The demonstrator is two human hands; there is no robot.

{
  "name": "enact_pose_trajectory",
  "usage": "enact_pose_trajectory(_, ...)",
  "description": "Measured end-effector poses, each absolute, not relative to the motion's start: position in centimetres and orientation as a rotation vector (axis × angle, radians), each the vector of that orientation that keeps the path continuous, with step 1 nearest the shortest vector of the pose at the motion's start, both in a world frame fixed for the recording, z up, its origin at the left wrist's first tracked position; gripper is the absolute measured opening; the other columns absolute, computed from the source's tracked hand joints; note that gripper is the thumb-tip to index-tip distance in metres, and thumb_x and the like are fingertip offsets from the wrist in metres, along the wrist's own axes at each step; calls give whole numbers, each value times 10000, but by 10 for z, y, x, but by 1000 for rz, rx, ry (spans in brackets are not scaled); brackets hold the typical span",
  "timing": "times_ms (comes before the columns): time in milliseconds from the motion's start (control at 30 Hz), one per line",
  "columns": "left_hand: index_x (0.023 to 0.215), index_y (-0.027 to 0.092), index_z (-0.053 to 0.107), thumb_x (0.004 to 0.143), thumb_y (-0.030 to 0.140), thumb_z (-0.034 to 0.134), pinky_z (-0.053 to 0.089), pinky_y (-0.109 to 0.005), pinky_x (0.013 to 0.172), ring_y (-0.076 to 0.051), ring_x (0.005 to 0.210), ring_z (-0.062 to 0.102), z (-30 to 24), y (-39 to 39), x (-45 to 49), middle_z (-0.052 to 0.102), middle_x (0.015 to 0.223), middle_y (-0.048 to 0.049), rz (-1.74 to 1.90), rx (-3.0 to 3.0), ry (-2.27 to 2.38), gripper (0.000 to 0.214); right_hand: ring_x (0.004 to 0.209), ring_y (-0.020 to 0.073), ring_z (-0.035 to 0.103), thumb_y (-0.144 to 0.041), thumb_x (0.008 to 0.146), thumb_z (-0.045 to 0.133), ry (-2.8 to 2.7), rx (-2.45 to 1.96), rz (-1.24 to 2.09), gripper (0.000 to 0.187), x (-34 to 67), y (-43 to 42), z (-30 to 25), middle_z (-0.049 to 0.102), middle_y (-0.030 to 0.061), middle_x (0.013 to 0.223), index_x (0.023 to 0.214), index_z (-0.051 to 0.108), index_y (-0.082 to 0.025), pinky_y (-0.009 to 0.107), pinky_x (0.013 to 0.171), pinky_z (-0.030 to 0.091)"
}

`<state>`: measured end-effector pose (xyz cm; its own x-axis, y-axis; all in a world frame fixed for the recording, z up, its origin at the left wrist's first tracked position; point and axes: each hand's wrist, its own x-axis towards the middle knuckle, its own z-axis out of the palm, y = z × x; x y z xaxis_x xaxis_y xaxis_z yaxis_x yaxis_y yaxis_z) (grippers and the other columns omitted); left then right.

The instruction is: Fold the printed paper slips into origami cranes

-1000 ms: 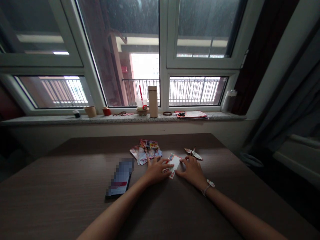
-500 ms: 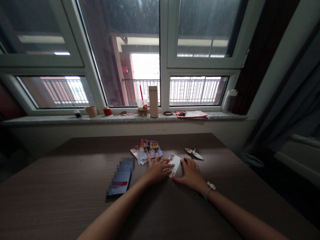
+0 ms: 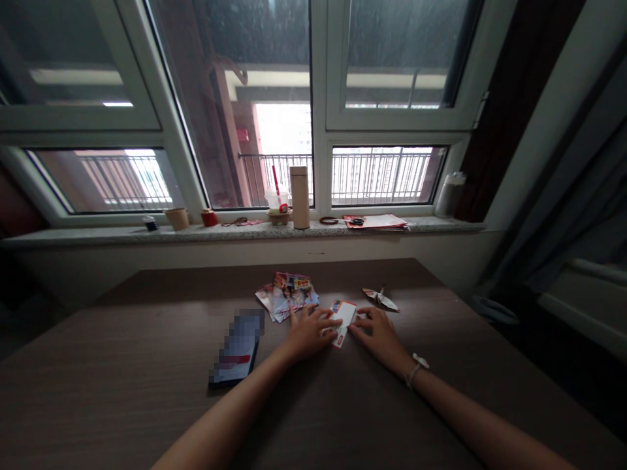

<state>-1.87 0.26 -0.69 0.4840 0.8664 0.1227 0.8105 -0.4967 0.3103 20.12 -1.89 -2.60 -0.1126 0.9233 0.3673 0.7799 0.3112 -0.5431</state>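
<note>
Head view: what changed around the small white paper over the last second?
The right hand slid slightly right, now at the edge of the white folded paper with red print. The left hand stayed flat on it. The dark phone and folded paper crane are unmoved.

1. Nothing legible anywhere in view.
2. On the printed sheets (image 3: 289, 299), toward the far edge of the table (image 3: 122, 391), a yellow label (image 3: 301, 284) with red marks: too small to read.
3. On the folded white paper (image 3: 345, 313), just right of those sheets, small red marks: unreadable.
4. On the phone (image 3: 238, 346), left of the sheets, screen blurred out.
</note>
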Motion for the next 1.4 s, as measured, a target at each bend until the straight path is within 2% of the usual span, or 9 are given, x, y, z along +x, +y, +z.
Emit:
enact_pose_trajectory(267,1223,526,592,891,485,559,-52,-758,1063,-374,1377,290,-3,2,-18,514,1414,69,366,2496,1444,336,1175,277,481,-429,881,576,-1941,-1624,195,225,200,-21,-18,598,68,1191,930,776,-337,444,1007,400)
enact_pose_trajectory(733,1243,520,580,900,514,527,20,-732,1094,-369,1383,280,-2,2,-18,493,1434,68,313,2522,1451,347,1187,263,468,-389,942,491,-2034,-1799,-105,299,201,-16,-14,554,91,1251,1177,675,-375,382,944,412)
enact_pose_trajectory(933,1248,515,577,903,516,519,0,-725,1100,-369,1390,262,-3,3,-18,484,1440,68,310,2520,1446,350,1168,260,471,-399,944,482,-2049,-1847,-196,345,199,-14,-17,550,100,1236,1261,610,-356,369,926,403)
enact_pose_trajectory(1200,1245,519,577,911,480,521,5,-722,1102,-356,1388,281,-1,1,-17,494,1434,72,337,2499,1465,341,1140,284,480,-418,935,467,-2018,-1809,-197,365,199,-9,-24,555,122,1216,1256,613,-322,408,920,400)
enact_pose_trajectory(1400,1252,504,580,909,471,527,20,-711,1111,-353,1392,284,-2,2,-18,503,1430,59,342,2509,1451,348,1132,293,486,-435,889,525,-1959,-1824,-190,440,201,-5,-29,566,133,1208,1284,587,-251,422,949,394)
